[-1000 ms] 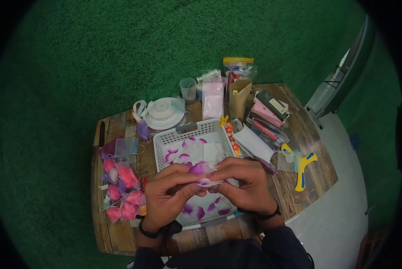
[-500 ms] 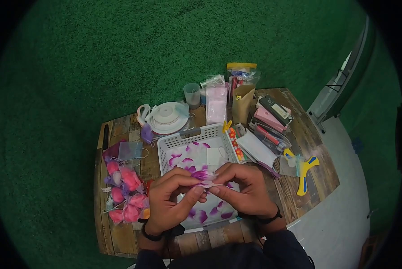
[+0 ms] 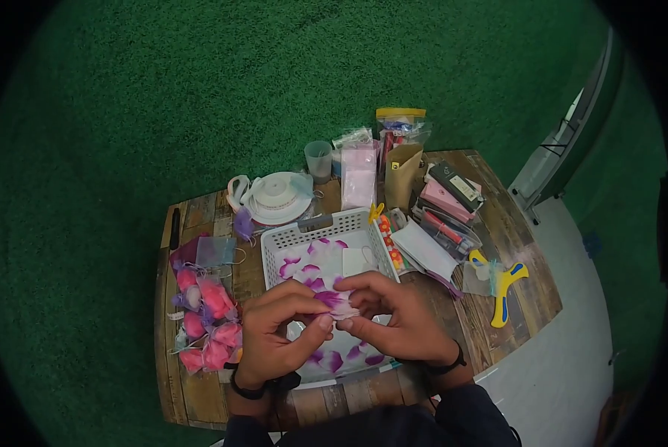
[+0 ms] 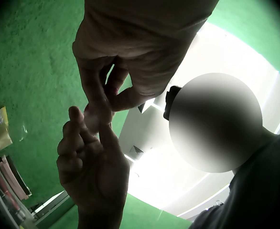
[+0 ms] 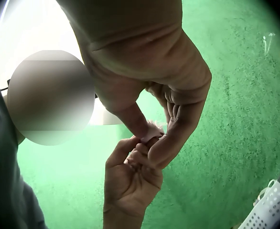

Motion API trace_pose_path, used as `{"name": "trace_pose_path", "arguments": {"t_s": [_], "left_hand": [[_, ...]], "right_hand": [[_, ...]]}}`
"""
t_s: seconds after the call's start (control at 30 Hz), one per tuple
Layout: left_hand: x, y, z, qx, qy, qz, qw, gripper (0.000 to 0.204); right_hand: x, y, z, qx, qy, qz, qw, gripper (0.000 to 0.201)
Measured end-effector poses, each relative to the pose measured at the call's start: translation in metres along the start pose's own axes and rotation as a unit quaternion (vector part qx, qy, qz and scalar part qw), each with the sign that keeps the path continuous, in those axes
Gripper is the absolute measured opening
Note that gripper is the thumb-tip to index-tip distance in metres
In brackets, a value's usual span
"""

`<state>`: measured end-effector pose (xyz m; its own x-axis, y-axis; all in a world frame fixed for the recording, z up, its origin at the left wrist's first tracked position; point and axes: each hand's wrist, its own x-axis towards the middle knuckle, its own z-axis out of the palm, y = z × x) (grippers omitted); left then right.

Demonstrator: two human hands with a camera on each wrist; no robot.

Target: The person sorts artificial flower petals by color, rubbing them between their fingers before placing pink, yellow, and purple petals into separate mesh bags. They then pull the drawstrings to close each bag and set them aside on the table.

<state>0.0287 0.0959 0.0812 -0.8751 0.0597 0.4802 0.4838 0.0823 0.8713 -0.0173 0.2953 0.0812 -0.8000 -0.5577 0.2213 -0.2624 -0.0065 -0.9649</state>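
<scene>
Above the basket, both hands meet at a small bunch of white-and-purple petals. My left hand pinches the purple side between thumb and fingers. From the other side my right hand pinches the white edge, its index finger bent over the top. In the right wrist view a pale bit of petal shows between the fingertips. Below them, the white plastic basket holds scattered petals of the same kind and a white square card. The hands hide the basket's middle.
Left of the basket lie several small mesh bags with pink contents. Behind it are a ribbon roll, a plastic cup and a brown paper bag. Boxes and a yellow-blue three-armed piece are at right.
The petals, folded narrow before, now lie flatter and wider between the fingers. My right fingers have shifted along the white edge. The whole scene sits slightly lower in view than at first.
</scene>
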Motion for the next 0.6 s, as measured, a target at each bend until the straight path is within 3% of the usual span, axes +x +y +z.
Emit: {"name": "trace_pose_path", "arguments": {"t_s": [0.07, 0.13, 0.17, 0.23, 0.5, 0.6], "left_hand": [[0.0, -0.002, -0.002, 0.007, -0.013, 0.009, 1.0, 0.009], [0.0, -0.001, -0.005, 0.021, -0.02, 0.03, 0.999, 0.01], [0.001, -0.002, -0.006, 0.036, -0.023, 0.052, 0.998, 0.011], [-0.001, -0.004, -0.007, 0.033, -0.015, 0.046, 0.998, 0.012], [0.003, 0.0, -0.007, 0.08, -0.016, 0.038, 0.996, 0.015], [0.003, -0.004, -0.007, 0.034, -0.027, 0.015, 0.999, 0.017]], "right_hand": [[0.001, 0.004, -0.006, -0.031, -0.026, -0.002, 0.999, 0.022], [0.001, 0.009, -0.012, 0.12, -0.161, 0.085, 0.976, 0.023], [0.001, 0.007, -0.013, 0.119, -0.156, 0.086, 0.977, 0.023], [0.002, 0.0, -0.015, 0.294, -0.155, 0.127, 0.935, 0.016], [0.006, 0.002, -0.01, 0.246, -0.109, 0.122, 0.956, 0.013], [0.005, 0.002, -0.008, 0.227, -0.076, 0.114, 0.964, 0.014]]}}
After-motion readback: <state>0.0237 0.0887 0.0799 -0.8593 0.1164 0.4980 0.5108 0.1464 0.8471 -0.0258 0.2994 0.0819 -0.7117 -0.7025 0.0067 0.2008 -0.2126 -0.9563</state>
